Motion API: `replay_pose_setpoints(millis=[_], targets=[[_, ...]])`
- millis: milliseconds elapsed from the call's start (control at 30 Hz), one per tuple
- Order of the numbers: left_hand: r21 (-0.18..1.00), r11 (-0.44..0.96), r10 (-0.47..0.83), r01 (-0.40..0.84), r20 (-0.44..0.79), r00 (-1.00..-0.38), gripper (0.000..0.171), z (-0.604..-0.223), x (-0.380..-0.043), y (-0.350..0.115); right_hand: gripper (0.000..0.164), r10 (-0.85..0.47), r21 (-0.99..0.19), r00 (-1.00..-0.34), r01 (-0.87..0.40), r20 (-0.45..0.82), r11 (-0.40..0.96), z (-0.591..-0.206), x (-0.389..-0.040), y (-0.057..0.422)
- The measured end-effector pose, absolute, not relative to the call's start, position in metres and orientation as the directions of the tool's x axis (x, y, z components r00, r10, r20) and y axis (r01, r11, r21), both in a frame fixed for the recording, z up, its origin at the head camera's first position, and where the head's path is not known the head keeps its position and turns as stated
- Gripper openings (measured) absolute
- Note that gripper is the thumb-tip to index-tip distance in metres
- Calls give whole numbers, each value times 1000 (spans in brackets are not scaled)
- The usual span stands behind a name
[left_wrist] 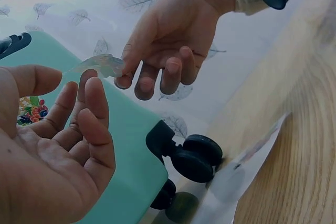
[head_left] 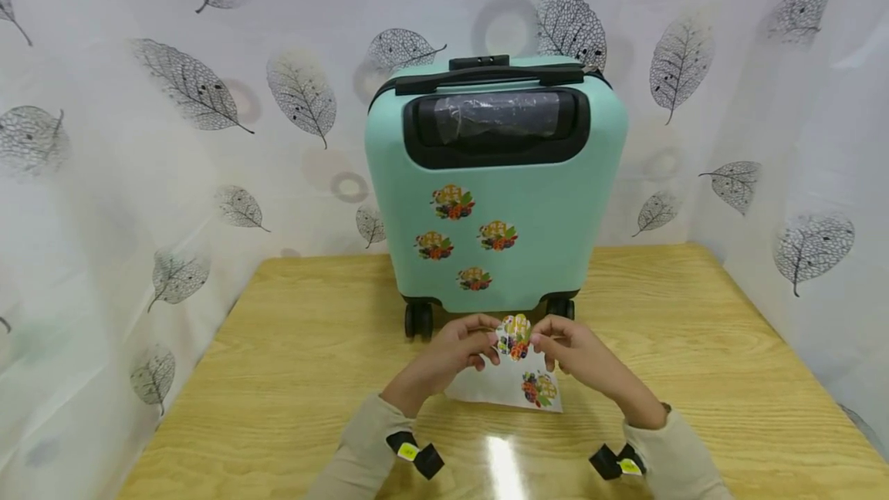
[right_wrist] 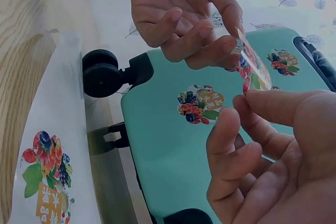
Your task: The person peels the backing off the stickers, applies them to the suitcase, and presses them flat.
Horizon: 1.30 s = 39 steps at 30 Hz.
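Note:
Between both hands, a fruit-print sticker (head_left: 515, 338) is held up by its two side edges. My left hand (head_left: 454, 349) pinches one edge between thumb and fingertip, and my right hand (head_left: 576, 349) pinches the opposite edge. In the right wrist view the sticker (right_wrist: 253, 65) looks slightly bent. Beneath the hands lies a white backing sheet (head_left: 479, 388) with one more fruit sticker (head_left: 539, 390) on it. Just behind stands a mint-green suitcase (head_left: 542, 207), upright on its wheels, with several like stickers on its lower front.
The suitcase stands on a wooden table (head_left: 312, 361), its black wheels (head_left: 418, 320) close to the backing sheet. A leaf-patterned curtain (head_left: 299, 176) hangs behind and at both sides. Plastic film (head_left: 496, 114) covers the suitcase's black handle recess.

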<state>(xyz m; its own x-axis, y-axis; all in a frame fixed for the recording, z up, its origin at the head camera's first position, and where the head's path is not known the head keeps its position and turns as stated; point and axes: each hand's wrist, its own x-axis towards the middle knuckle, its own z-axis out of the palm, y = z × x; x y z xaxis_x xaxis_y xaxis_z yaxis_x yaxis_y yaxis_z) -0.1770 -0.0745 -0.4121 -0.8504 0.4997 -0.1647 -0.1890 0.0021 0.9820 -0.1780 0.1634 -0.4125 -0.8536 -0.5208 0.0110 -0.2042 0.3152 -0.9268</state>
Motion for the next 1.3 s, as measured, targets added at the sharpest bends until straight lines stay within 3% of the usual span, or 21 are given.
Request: replay_pose_setpoints(millis=[233, 700, 1300], targets=[[985, -7, 490, -175, -149, -859, 30, -416, -178, -77, 27, -520, -934, -854, -187, 1, 305, -413, -177, 163], [999, 44, 430, -22, -38, -902, 22, -422, -179, -78, 21, -507, -939, -862, -165, -12, 302, -410, -176, 166], [974, 181, 329, 133, 68, -942, 22, -406, -195, -70, 21, -398, -919, -912, -237, 98, 316, -403, -197, 166]])
